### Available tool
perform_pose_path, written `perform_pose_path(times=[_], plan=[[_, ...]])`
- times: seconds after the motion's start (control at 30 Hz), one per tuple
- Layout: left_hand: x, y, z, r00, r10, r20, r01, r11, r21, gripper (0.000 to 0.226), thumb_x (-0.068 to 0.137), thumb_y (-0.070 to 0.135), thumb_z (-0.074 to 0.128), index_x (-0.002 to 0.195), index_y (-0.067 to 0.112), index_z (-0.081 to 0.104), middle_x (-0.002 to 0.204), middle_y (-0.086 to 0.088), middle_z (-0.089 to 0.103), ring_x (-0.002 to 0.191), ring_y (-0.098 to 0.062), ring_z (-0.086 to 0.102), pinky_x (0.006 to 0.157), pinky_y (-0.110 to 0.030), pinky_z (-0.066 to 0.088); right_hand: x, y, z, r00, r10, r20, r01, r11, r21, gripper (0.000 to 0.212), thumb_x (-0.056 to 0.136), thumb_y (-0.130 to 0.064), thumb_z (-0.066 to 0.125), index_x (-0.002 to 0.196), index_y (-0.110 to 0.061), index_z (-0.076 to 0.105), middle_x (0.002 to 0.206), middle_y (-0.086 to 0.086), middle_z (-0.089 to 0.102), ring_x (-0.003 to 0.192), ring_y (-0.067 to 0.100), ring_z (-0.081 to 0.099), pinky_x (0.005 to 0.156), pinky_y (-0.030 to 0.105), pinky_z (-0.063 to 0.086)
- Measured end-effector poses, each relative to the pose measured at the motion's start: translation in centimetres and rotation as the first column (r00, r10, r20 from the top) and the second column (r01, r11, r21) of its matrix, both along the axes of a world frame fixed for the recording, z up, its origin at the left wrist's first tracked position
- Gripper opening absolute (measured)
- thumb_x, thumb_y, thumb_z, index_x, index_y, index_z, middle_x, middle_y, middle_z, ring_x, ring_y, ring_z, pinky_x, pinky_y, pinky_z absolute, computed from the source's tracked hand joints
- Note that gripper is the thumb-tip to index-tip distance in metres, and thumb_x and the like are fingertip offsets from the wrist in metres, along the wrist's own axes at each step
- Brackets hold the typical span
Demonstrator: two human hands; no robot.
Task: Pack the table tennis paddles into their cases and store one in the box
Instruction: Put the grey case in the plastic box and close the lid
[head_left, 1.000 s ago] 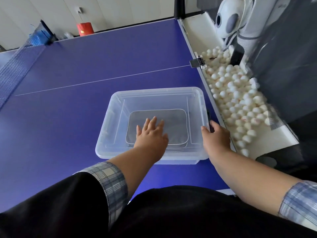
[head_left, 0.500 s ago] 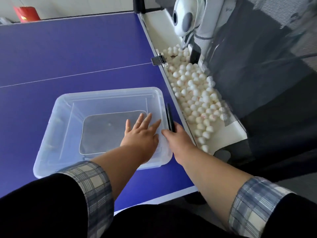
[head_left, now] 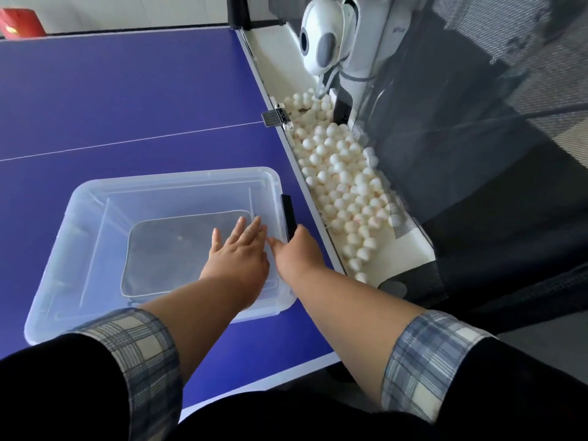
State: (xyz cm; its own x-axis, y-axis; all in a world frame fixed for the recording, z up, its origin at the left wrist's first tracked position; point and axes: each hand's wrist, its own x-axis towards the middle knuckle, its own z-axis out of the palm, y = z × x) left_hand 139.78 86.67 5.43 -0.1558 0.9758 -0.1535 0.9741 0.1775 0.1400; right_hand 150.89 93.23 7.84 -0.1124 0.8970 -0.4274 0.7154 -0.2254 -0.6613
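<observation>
A clear plastic box stands on the blue table tennis table near its right edge. A grey zipped paddle case lies flat on the box's floor. My left hand reaches into the box, palm down with fingers spread, over the case's right edge and close to the right wall. My right hand holds the box's right rim just below a black latch, thumb on the inside, fingers hidden outside. No paddle or second case is visible.
A white trough full of several white balls runs along the table's right edge. A white ball machine and dark netting stand behind it. A red object sits beyond the far left corner.
My left hand has slid right across the case toward the box's right wall, ending beside my right hand. My view has turned right. The right hand stays on the rim.
</observation>
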Motion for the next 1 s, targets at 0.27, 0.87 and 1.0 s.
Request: perform_pose_path(times=[0.27,0.87,1.0], plan=[[0.3,0.1,0.9,1.0,-0.016,0.001,0.016,0.998,-0.057,0.063,0.103,0.033,0.025,0.158,0.018,0.0,0.167,0.003,-0.01,0.151,-0.021,-0.017,0.119,-0.059,-0.003,-0.5,-0.6,0.0,0.99,0.027,0.137,-0.041,0.994,0.102,0.057,0.097,-0.045,0.055,0.142,-0.014,0.036,0.141,0.01,0.053,0.124,0.033,0.057,0.087,0.043,0.049],[1.1,0.6,2.5,0.99,-0.089,-0.113,0.065,0.977,-0.205,0.066,0.103,0.031,0.038,0.159,0.021,0.004,0.166,-0.002,-0.014,0.15,-0.032,-0.019,0.117,-0.066,0.002,0.0,-0.9,0.2,0.938,0.239,0.253,-0.28,0.949,0.141,0.07,0.102,-0.036,0.048,0.156,-0.012,0.011,0.156,0.011,0.038,0.134,0.031,0.048,0.1,0.045,0.045],[1.2,0.5,2.7,0.985,-0.107,-0.135,0.077,0.974,-0.211,0.068,0.102,0.03,0.044,0.158,0.024,0.007,0.166,-0.003,-0.014,0.15,-0.033,-0.018,0.118,-0.064,0.005,0.0,-0.9,0.0,0.934,0.265,0.24,-0.297,0.949,0.109,0.075,0.102,-0.039,0.046,0.158,-0.013,0.003,0.159,0.011,0.032,0.139,0.032,0.042,0.104,0.049,0.041]])
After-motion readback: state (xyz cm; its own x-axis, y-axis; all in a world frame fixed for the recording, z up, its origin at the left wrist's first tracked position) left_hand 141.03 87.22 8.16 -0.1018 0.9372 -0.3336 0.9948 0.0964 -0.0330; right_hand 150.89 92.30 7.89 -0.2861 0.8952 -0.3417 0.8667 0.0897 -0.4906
